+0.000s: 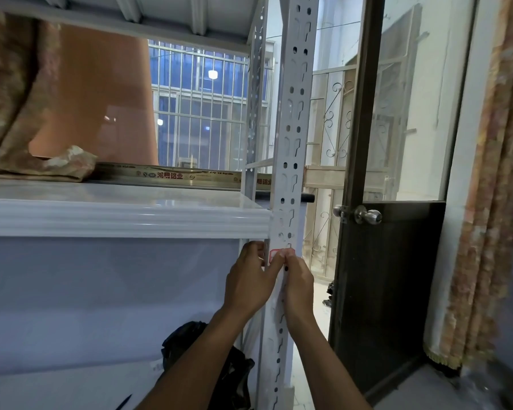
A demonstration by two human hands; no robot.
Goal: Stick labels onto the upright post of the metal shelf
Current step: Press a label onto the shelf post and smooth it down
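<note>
The left hand (251, 279) wraps the left edge of the upright post (292, 161), its fingers (256, 250) curled round the corner and its thumb on a red-bordered label (274, 256). The label lies on the post's front face just below the shelf beam (125, 217), directly ahead of both thumbs. The post's long axis runs vertical. The right hand (298, 284) presses alongside, fingers closed against the label's right part; both hands look equally near.

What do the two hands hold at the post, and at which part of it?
Both the left hand and right hand pinch a small red-edged label by its top edge against the upright post.
</note>
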